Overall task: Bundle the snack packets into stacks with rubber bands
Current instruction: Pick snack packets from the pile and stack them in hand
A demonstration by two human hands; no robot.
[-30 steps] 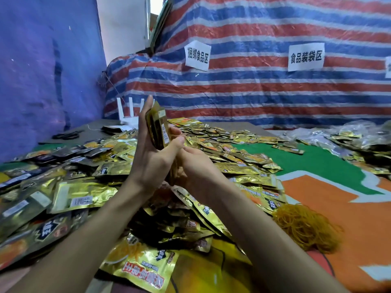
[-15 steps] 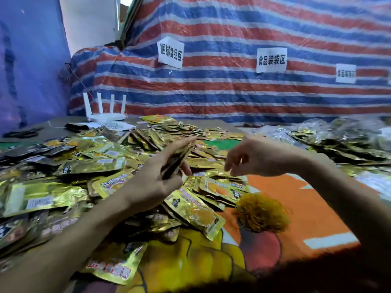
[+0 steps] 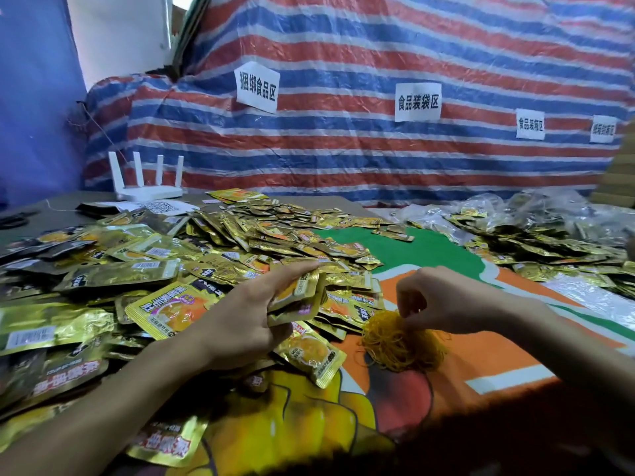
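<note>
Two hands working: left hand (image 3: 240,324) grip curled round packet stack (image 3: 297,297), squaring it for banding; right hand (image 3: 443,297) pinched rubber bands (image 3: 395,345).

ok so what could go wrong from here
1. The left hand alone grips the stack of packets between thumb and fingers. The foil looks slick, so the stack could fan out or slip before a band goes on.
2. The right hand pinches into the tangled pile of rubber bands. It may lift several bands at once or drag the whole clump.
</note>
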